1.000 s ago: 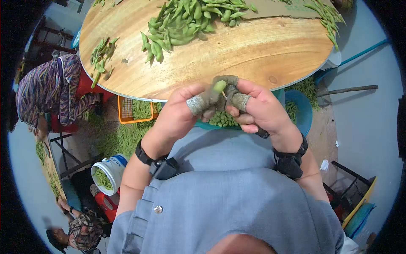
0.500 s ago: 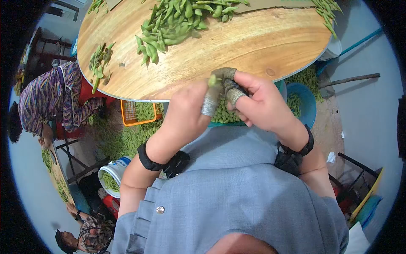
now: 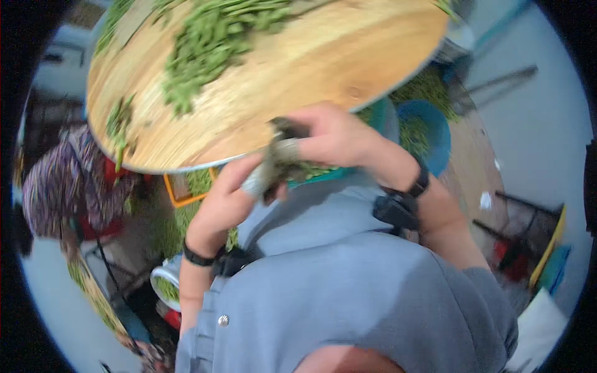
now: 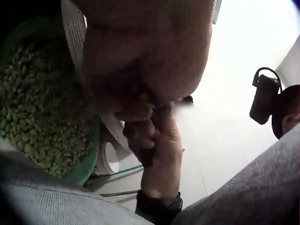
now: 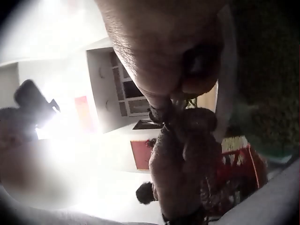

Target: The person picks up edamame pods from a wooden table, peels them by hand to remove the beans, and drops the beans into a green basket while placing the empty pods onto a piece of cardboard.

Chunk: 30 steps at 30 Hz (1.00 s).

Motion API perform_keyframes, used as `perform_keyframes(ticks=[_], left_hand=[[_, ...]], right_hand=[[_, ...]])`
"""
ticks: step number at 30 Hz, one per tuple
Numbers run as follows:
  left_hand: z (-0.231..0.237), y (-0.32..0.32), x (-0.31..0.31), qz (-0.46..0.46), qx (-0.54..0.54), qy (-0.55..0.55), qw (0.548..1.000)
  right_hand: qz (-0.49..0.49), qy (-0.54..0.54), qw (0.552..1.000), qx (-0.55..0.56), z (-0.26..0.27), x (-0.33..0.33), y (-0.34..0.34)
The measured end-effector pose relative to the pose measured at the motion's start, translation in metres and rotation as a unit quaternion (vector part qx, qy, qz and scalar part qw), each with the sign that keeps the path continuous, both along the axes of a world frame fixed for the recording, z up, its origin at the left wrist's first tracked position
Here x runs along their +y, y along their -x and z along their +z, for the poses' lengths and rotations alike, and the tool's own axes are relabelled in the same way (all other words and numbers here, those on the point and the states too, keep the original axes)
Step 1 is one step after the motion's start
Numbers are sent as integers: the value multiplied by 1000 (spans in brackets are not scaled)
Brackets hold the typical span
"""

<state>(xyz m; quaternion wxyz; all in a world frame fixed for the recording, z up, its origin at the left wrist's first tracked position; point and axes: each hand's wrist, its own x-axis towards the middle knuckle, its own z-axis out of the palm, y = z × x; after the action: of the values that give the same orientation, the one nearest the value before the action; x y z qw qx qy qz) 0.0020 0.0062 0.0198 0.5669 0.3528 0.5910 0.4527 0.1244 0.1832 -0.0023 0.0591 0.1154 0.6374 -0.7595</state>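
My left hand [image 3: 227, 196] and right hand [image 3: 336, 137] meet fingertip to fingertip just below the table's near edge, with grey wraps round thumbs and fingers. Between them they pinch an edamame pod, mostly hidden by the fingers and blurred; a small greenish bit [image 4: 146, 98] shows in the left wrist view. Below the hands, a green basin [image 4: 86, 166] holds many shelled beans [image 4: 42, 112]. A heap of edamame pods [image 3: 205, 56] lies on the round wooden table [image 3: 280, 81] ahead.
A smaller bunch of pods [image 3: 119, 124] lies at the table's left. On the floor stand an orange basket [image 3: 186, 200], a white bucket [image 3: 163, 273] and a blue basin [image 3: 440, 146]. One person [image 3: 53, 186] bends over at left; another sits below.
The head view has turned, shifting the table left. Both hands have moved left and lower in view, staying together. The green bean that showed between the fingertips is no longer visible.
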Motion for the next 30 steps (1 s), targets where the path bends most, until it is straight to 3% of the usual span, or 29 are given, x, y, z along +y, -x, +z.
perform_keyframes(ticks=[2, 4, 6, 8, 12, 13, 14, 15, 16, 17, 18, 19, 20, 22, 23, 25, 26, 27, 28, 29, 30], left_hand=[[0, -7, -10, 23, -90, 20, 995], [2, -15, -17, 76, -106, 31, 991], [-8, -11, -23, 112, -62, 29, 991], [-10, -10, -20, 110, -124, 23, 986], [-12, -12, -23, 150, -99, 28, 983], [-16, -6, -31, 122, -167, 3, 978], [-18, -3, -37, 97, -233, -22, 967], [-18, -3, -39, 108, -232, -23, 966], [-17, -5, -36, 117, -241, -32, 963], [-14, -8, -33, 127, -249, -43, 959], [-6, -23, -22, 209, -55, -25, 976], [-10, -14, -20, 195, -40, -11, 980], [-13, -6, -21, 183, -27, 6, 983], [-5, -8, -20, 154, -2, -9, 988], [-1, -4, -20, 106, 61, -20, 992], [3, 0, -20, 46, 31, -39, 998], [7, 1, -20, 19, 21, -37, 999], [7, 5, -24, 28, 23, -36, 999], [8, 6, -26, 19, -48, -35, 998], [7, 7, -27, 6, -119, -35, 992], [6, 7, -30, 0, -121, -34, 992]], right_hand=[[13, -150, 986, 70, -7, -1, 0], [-26, -97, 991, 89, -14, -9, -5], [-63, -147, 983, 87, -13, -13, -6], [-74, -297, 940, 150, -18, -17, -5], [-87, -330, 925, 167, -8, -25, -5], [-83, -329, 925, 167, -4, -24, -5], [-48, -181, 973, 137, 2, -22, -7], [-8, -28, 994, 102, 5, -22, -8], [8, -26, 994, 105, 5, -23, -6], [-43, -140, 981, 127, 4, -23, -4], [-93, -250, 952, 152, 4, -23, 0], [-151, -359, 908, 157, 4, -26, 0], [-129, -353, 911, 169, 0, -29, 1], [-204, -418, 851, 244, -8, -33, 4], [-184, -409, 856, 256, -9, -32, 4], [-104, -318, 909, 247, -10, -27, 3], [-90, -311, 912, 251, -5, -24, 1], [-41, -190, 969, 151, 3, -21, -1], [5, -65, 997, 42, 9, -19, -4], [-7, 40, 999, -13, 9, -18, -5], [-13, 41, 999, -15, 7, -20, -5]])
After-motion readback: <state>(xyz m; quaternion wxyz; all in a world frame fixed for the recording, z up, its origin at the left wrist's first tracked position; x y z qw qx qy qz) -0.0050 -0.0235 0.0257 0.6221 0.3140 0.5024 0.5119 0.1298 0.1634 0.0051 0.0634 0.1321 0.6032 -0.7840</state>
